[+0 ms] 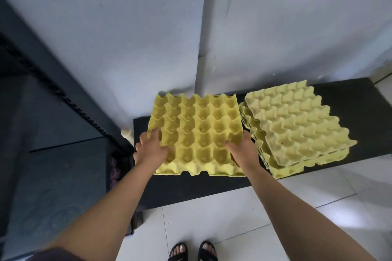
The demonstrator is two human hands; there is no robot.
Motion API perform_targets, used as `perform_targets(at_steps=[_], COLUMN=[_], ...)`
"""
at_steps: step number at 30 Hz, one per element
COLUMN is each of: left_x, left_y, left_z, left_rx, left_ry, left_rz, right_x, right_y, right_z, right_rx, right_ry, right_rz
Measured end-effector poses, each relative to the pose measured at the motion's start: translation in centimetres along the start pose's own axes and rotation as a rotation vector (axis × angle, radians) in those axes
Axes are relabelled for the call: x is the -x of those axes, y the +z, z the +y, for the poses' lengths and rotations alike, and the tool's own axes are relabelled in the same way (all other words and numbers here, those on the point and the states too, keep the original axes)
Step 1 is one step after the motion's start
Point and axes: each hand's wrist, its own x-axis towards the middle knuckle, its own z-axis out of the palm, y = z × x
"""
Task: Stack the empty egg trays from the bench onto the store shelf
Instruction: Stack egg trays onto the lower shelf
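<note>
A yellow empty egg tray [197, 131] is at the left end of the black bench [350, 99], seemingly atop one or two more trays. My left hand [151, 147] grips its near-left corner, thumb in the cups. My right hand [242, 149] grips its near-right corner, thumb over the top. A second stack of several paler egg trays [297, 127] sits skewed on the bench to the right, its edge just beside my right hand. The dark store shelf [63, 95] stands at the left.
A pale wall with a vertical pillar [205, 48] runs right behind the bench. A white tiled floor [222, 218] lies below, with my sandalled feet [192, 250] on it. The shelf's perforated metal upright [93, 121] slants down close to the bench's left end.
</note>
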Motion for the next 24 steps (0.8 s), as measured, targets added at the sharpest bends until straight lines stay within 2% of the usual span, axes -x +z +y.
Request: perform_targets(at_steps=[3, 5, 8, 10, 16, 24], left_x=[2.5, 4.4, 7.3, 8.6, 12.2, 18.7], left_y=[-4.0, -6.0, -8.4, -9.7, -12.9, -16.0], left_z=[2.1, 3.5, 5.5, 6.3, 7.8, 6.7], left_rx=[-0.107, -0.201, -0.333, -0.428, -0.553, -0.606], left_ry=[0.170, 0.405, 0.743, 0.842, 0.938, 0.943], left_rz=[0.079, 0.106, -0.043, -0.081, 0.010, 0.178], right_x=[1.9, 3.0, 4.7, 5.6, 8.9, 14.9], right_y=[-3.5, -5.4, -8.0, -9.4, -13.1, -16.3], right_z=[-2.8, -4.6, -7.4, -8.7, -10.5, -12.2], right_rx=[-0.063, -0.086, -0.086, -0.083, -0.126, -0.177], right_ry=[-0.014, -0.024, -0.033, -0.053, -0.091, -0.194], right_rz=[0.020, 0.036, 0.064, 0.081, 0.139, 0.149])
